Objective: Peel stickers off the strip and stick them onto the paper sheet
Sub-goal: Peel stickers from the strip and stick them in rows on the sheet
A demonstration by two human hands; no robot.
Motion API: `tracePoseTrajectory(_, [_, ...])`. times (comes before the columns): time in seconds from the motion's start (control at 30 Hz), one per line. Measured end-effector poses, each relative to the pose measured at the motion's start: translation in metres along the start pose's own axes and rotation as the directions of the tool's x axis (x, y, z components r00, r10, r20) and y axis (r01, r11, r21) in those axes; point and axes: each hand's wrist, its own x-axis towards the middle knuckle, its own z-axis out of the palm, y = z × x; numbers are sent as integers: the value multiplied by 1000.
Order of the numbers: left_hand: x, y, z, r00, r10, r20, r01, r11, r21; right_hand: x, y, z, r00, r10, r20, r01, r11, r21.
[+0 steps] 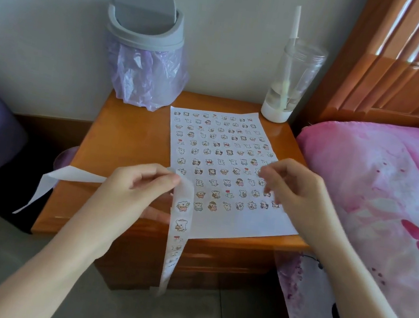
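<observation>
Strip (187,188) pinched at fold by left hand (135,183), presenting stickers (182,205). Right hand (293,189) blurred over paper sheet (234,224); grip indeterminate.

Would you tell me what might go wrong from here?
1. The strip, pinched by the left hand, dangles past the table edge toward the floor; it may snag or twist.
2. The sheet lies loose at the front edge, so pressing there could slide it.
3. Only its bottom margin looks bare; new stickers might overlap.

wooden nightstand (131,131), paper sheet (231,167), lidded bin (146,45), clear bottle (289,83) on it
</observation>
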Motion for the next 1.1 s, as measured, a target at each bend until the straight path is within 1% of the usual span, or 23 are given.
tracePoseTrajectory(0.07, [-3,2,3,1000,1,12,0,999,-46,-15,-22,15,988,-49,144,28,989,144])
tracePoseTrajectory(0.1, [-4,2,4,1000,15,4,-14,999,-48,-22,-30,22,978,-69,197,36,985,169])
tracePoseTrajectory(0.17, [-6,1,7,998,57,-14,-57,998,-34,-31,-39,34,965,-98,244,55,983,177])
tracePoseTrajectory(0.27, [-8,0,9,996,87,-32,-87,996,-22,-34,-40,44,971,-109,211,63,974,216])
tracePoseTrajectory(0.37, [-8,-1,12,996,80,-50,-81,997,-18,-34,-37,45,982,-76,170,29,964,263])
tracePoseTrajectory(0.47, [-9,1,17,999,46,11,-46,998,-52,-33,-36,43,986,-67,150,26,965,259])
tracePoseTrajectory(0.57, [-10,3,19,996,71,51,-70,998,-6,-33,-36,43,987,-66,146,28,967,252])
tracePoseTrajectory(0.7, [-10,2,18,994,98,47,-100,994,40,-32,-34,43,987,-83,134,53,975,215])
tracePoseTrajectory(0.8, [-9,1,19,994,101,39,-103,994,42,-32,-33,44,987,-109,117,88,981,173])
tracePoseTrajectory(1.1, [-6,-2,19,998,47,48,-48,998,35,-31,-30,48,968,-250,33,250,968,3])
